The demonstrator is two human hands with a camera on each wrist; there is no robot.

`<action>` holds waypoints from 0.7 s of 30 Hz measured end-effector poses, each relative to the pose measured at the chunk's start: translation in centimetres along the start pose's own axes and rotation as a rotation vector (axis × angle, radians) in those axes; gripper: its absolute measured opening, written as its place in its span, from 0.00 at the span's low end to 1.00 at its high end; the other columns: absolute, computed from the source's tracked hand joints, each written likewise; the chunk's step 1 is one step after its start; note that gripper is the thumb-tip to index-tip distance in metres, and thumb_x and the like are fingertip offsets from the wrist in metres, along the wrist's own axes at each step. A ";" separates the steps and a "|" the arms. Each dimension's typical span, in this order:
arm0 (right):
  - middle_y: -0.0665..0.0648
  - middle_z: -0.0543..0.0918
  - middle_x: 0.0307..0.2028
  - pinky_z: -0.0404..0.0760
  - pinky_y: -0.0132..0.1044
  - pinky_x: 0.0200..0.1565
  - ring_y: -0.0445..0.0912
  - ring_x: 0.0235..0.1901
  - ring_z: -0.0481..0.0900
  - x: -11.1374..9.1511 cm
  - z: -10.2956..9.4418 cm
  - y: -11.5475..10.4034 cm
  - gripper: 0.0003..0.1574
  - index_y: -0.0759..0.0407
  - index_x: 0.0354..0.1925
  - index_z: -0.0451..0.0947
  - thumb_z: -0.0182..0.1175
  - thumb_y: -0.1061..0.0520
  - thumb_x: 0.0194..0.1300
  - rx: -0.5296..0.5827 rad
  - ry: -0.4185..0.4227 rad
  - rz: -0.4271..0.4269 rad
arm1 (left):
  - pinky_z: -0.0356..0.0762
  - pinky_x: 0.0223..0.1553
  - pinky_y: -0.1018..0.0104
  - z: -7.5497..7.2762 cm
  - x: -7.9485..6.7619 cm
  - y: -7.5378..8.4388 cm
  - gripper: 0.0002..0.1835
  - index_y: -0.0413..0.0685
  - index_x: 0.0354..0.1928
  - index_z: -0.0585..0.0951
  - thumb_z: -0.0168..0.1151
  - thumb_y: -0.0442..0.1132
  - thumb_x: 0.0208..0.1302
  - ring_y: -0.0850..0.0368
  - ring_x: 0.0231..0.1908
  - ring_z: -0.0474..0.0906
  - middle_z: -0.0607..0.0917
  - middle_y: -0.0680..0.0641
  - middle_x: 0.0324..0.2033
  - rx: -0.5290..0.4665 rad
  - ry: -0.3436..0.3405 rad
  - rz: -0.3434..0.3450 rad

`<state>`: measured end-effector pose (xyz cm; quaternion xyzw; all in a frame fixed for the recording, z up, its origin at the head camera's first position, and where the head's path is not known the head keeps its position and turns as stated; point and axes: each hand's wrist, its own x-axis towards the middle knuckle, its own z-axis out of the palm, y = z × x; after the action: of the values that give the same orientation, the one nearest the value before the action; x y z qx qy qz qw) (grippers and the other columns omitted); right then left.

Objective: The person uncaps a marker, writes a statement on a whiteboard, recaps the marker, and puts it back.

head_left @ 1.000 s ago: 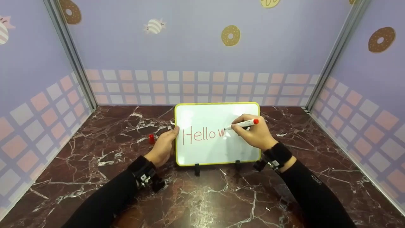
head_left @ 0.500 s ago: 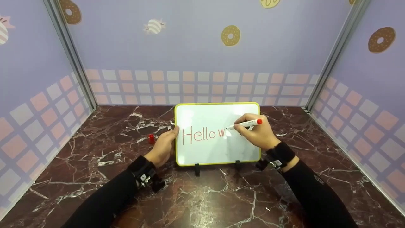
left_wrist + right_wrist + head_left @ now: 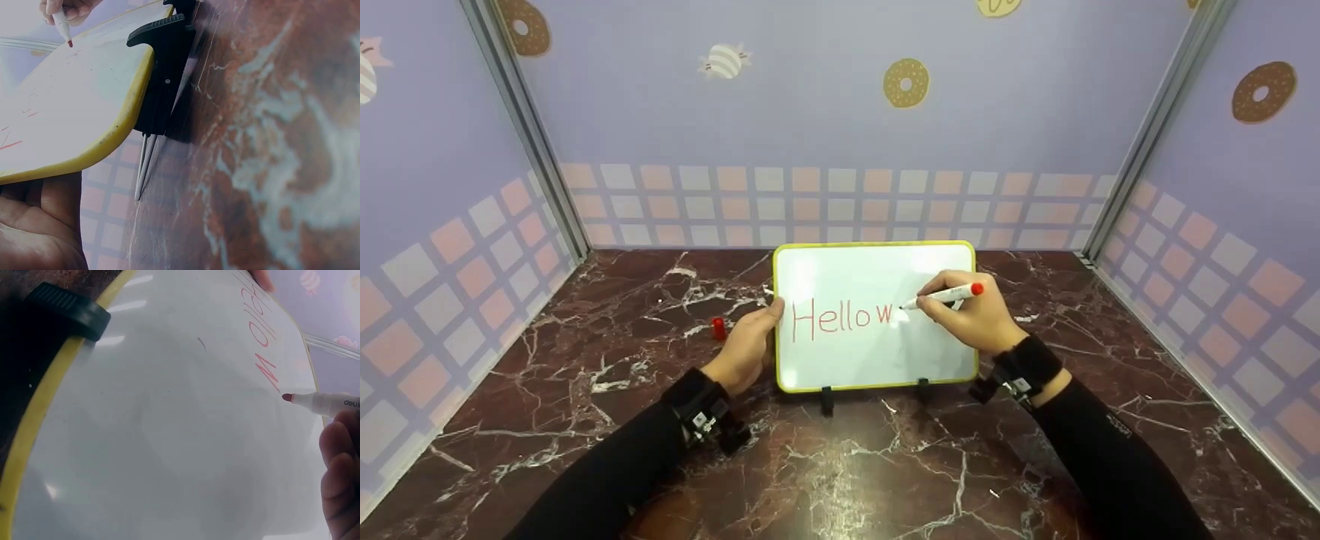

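Cap (image 3: 718, 328) on table (image 3: 885, 465), left of whiteboard (image 3: 859, 352)

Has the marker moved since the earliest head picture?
Yes: in the head view, the marker has shifted slightly right, its tip now just right of the red W on the whiteboard.

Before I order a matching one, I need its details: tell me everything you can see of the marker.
The marker has a slim white barrel, apparently plastic, with dark printing, a bright red back end and a dark red tip. It is uncapped. The right hand pinches it near the front. In the head view it slants, tip down to the left, just right of the red "w" on the board. Whether the tip touches the board, I cannot tell.
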<state>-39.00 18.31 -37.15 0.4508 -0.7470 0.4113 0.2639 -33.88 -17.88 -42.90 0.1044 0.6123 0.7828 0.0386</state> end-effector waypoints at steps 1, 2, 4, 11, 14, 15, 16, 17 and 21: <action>0.48 0.89 0.27 0.66 0.26 0.23 0.39 0.19 0.70 0.0 0.0 0.0 0.06 0.60 0.36 0.91 0.74 0.70 0.65 0.000 0.001 0.002 | 0.92 0.51 0.51 0.0 0.0 0.0 0.33 0.25 0.68 0.77 0.42 0.54 0.93 0.49 0.48 0.92 0.92 0.40 0.49 0.000 0.000 0.000; 0.48 0.89 0.27 0.66 0.26 0.23 0.39 0.19 0.70 0.0 0.0 0.1 0.06 0.60 0.36 0.91 0.74 0.70 0.65 -0.001 0.002 0.005 | 0.92 0.51 0.51 0.0 0.0 0.0 0.34 0.25 0.68 0.77 0.42 0.54 0.93 0.49 0.48 0.92 0.92 0.40 0.49 0.003 -0.002 0.001; 0.48 0.89 0.27 0.66 0.26 0.23 0.39 0.19 0.70 0.0 0.0 0.1 0.07 0.60 0.36 0.91 0.74 0.70 0.66 -0.002 0.006 0.007 | 0.92 0.51 0.51 -0.1 0.1 -0.1 0.34 0.26 0.69 0.77 0.42 0.54 0.93 0.48 0.48 0.92 0.92 0.40 0.49 0.005 -0.007 0.001; 0.48 0.89 0.28 0.66 0.26 0.25 0.39 0.21 0.71 0.0 0.2 0.2 0.08 0.58 0.36 0.91 0.74 0.70 0.67 -0.023 0.013 0.007 | 0.92 0.52 0.52 -0.1 0.1 -0.1 0.34 0.25 0.69 0.77 0.41 0.55 0.94 0.48 0.48 0.92 0.92 0.40 0.48 0.005 -0.013 0.006; 0.48 0.90 0.28 0.66 0.26 0.25 0.39 0.21 0.71 0.0 0.2 0.2 0.07 0.58 0.36 0.91 0.75 0.69 0.67 -0.025 0.015 0.014 | 0.92 0.52 0.52 -0.1 0.1 -0.1 0.34 0.25 0.69 0.77 0.42 0.54 0.94 0.48 0.48 0.92 0.92 0.39 0.49 0.004 -0.008 0.004; 0.48 0.90 0.29 0.67 0.26 0.25 0.39 0.21 0.71 0.0 0.2 0.1 0.07 0.58 0.36 0.91 0.75 0.69 0.67 -0.024 0.014 0.015 | 0.92 0.51 0.52 0.0 0.1 -0.1 0.34 0.25 0.69 0.77 0.42 0.55 0.93 0.48 0.48 0.92 0.92 0.39 0.48 0.004 -0.006 0.003; 0.48 0.90 0.29 0.67 0.26 0.25 0.39 0.21 0.72 0.0 0.2 0.1 0.07 0.59 0.36 0.91 0.75 0.70 0.67 -0.024 0.012 0.016 | 0.92 0.51 0.52 0.0 0.1 -0.1 0.34 0.25 0.68 0.77 0.42 0.55 0.93 0.48 0.48 0.92 0.92 0.39 0.48 0.004 -0.004 0.003; 0.48 0.90 0.29 0.67 0.26 0.25 0.39 0.21 0.72 0.0 0.2 0.1 0.07 0.59 0.36 0.91 0.75 0.70 0.67 -0.022 0.010 0.019 | 0.92 0.51 0.52 0.0 0.1 -0.1 0.34 0.25 0.68 0.77 0.42 0.55 0.93 0.48 0.48 0.92 0.92 0.39 0.48 0.005 -0.004 0.002; 0.49 0.90 0.29 0.68 0.25 0.25 0.40 0.21 0.73 0.0 0.2 0.0 0.07 0.60 0.36 0.91 0.75 0.70 0.67 -0.017 0.006 0.024 | 0.92 0.51 0.51 0.1 0.0 0.0 0.34 0.25 0.68 0.77 0.42 0.55 0.93 0.48 0.47 0.92 0.92 0.40 0.48 0.000 -0.005 0.000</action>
<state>-38.98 18.08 -37.24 0.4383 -0.7551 0.4092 0.2649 -33.86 -17.77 -42.89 0.1061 0.6123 0.7824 0.0401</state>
